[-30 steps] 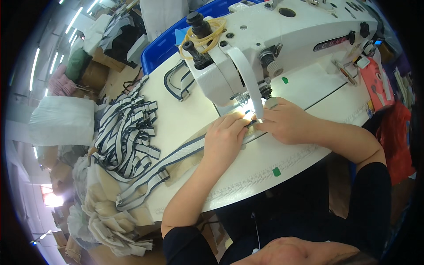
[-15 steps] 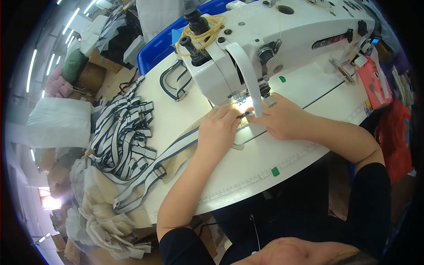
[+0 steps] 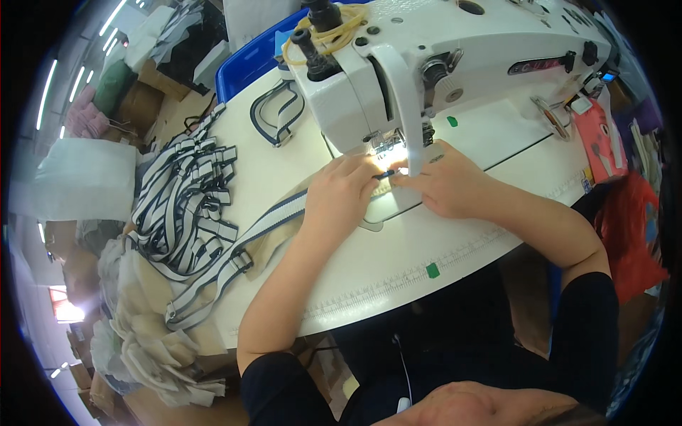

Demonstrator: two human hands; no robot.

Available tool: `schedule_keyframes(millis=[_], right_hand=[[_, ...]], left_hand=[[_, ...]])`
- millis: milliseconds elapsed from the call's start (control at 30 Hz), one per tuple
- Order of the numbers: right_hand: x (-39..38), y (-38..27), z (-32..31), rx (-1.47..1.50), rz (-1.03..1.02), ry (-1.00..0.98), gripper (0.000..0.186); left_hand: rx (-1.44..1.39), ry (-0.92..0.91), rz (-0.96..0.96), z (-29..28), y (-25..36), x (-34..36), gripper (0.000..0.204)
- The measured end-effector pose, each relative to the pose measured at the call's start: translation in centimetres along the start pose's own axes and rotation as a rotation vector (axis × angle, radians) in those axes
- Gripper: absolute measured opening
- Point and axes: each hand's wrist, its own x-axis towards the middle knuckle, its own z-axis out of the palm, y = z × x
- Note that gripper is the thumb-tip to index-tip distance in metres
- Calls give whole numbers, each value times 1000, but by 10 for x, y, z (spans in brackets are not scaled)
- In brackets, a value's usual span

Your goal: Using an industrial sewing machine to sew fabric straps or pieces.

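A white webbing strap with dark navy edges [image 3: 280, 213] runs across the table to the lit needle area of a white sewing machine [image 3: 352, 99]. My left hand [image 3: 339, 190] is closed on the strap, fingers bent together just left of the presser foot [image 3: 389, 150]. From the other side, my right hand [image 3: 455, 183] is closed with its fingertips at the strap's dark end, close to the needle. Glare and my fingers hide the exact grip and the stitching spot. Farther left, a metal buckle [image 3: 243, 262] sits on the same strap.
A heap of similar striped straps [image 3: 181, 206] lies on the left of the table, and one looped strap [image 3: 277, 113] lies behind. Beige fabric pieces [image 3: 160, 355] hang off the left edge. A blue bin [image 3: 245, 67] stands behind; thread snips [image 3: 552, 117] lie at the right.
The whole view has shifted slightly, so the table and machine sit a little higher and farther left. Both hands stay at the needle with the strap.
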Motion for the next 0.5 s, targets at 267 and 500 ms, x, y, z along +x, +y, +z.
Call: schedule_keyframes(millis=[267,500], right_hand=[[-3,-9,1,-23,4,6,34],[-1,2,7,-30,-2,70,35]], left_hand=[[-19,12,13,-1,2,-4,17],[-2,8,-2,1,-2,5,16]])
